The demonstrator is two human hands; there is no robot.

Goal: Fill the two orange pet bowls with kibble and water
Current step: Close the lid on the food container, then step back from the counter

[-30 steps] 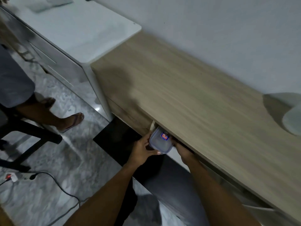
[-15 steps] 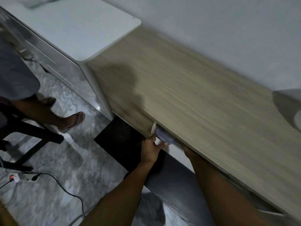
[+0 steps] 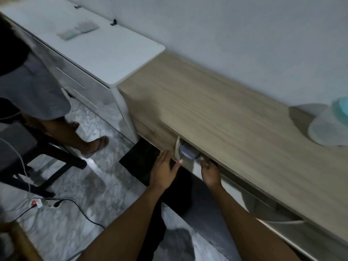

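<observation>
Centre of frame: small plastic container (image 3: 186, 152) with a bluish lid sits inside the drawer (image 3: 177, 146), tucked under the lip of the wood counter (image 3: 226, 113).

Left hand (image 3: 163, 170) is just left of and below the drawer. Its fingers are spread and nearly straight, holding nothing, with the thumb tip at the drawer's pale edge. Right hand (image 3: 210, 173) is just right of the container, fingers reaching up toward the drawer edge. The fingertips are partly under the counter lip, so I cannot tell if they grip anything. Neither hand is on the container.

The two orange bowls are not in view. Nothing shows kibble or water poured.

Step in hand, as a guess: dealing with the container in the drawer, likely the kibble store, though its contents are unreadable here.

To do it well:
- Clearance under the counter lip is tight, so keep the knuckles low.
- Move the drawer with both hands evenly so it doesn't rack.
- Keep the container flat and its lid up.
- Mind the thumb at the drawer edge, which is a pinch risk.

Right edge of frame: jar with teal lid (image 3: 329, 127) on the counter. Left of frame: another person's leg (image 3: 75, 136).
</observation>
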